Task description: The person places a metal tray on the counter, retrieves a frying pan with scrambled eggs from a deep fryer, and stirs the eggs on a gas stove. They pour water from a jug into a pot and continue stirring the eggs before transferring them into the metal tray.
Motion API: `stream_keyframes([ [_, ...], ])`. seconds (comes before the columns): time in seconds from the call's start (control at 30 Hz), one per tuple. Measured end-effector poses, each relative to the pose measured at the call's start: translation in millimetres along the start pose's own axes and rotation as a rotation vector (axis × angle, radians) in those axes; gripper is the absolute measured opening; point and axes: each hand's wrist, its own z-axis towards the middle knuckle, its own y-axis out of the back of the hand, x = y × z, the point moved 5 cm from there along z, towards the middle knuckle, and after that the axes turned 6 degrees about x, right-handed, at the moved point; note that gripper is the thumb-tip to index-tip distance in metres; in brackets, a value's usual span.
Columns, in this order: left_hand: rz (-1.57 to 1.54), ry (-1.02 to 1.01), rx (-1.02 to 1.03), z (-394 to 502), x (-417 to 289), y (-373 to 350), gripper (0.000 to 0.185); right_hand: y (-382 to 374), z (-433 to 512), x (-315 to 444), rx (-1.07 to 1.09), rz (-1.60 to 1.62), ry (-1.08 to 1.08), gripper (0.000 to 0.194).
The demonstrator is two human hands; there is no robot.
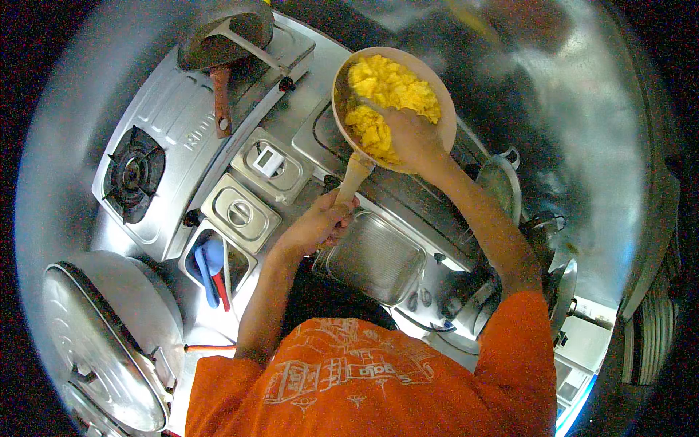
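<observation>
My left hand [319, 221] is closed around the pale handle [355, 173] of a frying pan [449, 117]. Yellow scrambled egg [393, 82] lies in soft lumps across the pan, with part of the dark cooking surface bare at its left. Over the egg reaches my right hand [412, 136], back of the hand up, fingers pointing to the left side of the pan. Something thin and greyish shows at its fingertips; whether it is a utensil or a finger is too blurred to tell. The pan is above a steel gas stove [322, 123].
A second stove [180, 125] at the left bears a brown-handled pan [221, 101]. Beside it stand two lidded steel containers, one [240, 213] with a digital device on the other lid [297, 177], and an open one with blue and red utensils [213, 267]. A large lidded pot [109, 349] stands lower left.
</observation>
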Motion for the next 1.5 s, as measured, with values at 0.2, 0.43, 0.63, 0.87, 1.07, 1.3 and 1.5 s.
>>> stream_keyframes([
  [0.2, -0.147, -0.05, 0.031, 2, 7, -6, 0.021, -13, -33, -94, 0.217, 0.476, -0.312, 0.024],
  [0.43, -0.144, -0.063, 0.053, 6, 9, -5, 0.022, 79, -106, -90, 0.139, 0.19, -0.2, 0.039],
  [0.63, -0.105, 0.0, 0.018, 6, 12, -2, 0.024, 52, -122, -17, 0.401, -0.154, -0.286, 0.062],
  [0.87, -0.087, -0.029, 0.022, 3, 6, -5, 0.023, 39, -85, -57, 0.183, 0.091, -0.255, 0.061],
  [1.07, -0.112, -0.008, 0.045, -2, -1, -11, 0.022, 33, -61, -91, 0.276, 0.03, -0.338, 0.052],
  [1.3, -0.1, 0.02, 0.002, 5, 8, -7, 0.024, 57, -81, -66, 0.392, 0.067, -0.308, 0.051],
  [1.5, -0.138, 0.004, 0.038, 7, 12, -8, 0.026, 45, -82, -88, 0.21, 0.065, -0.38, 0.052],
])
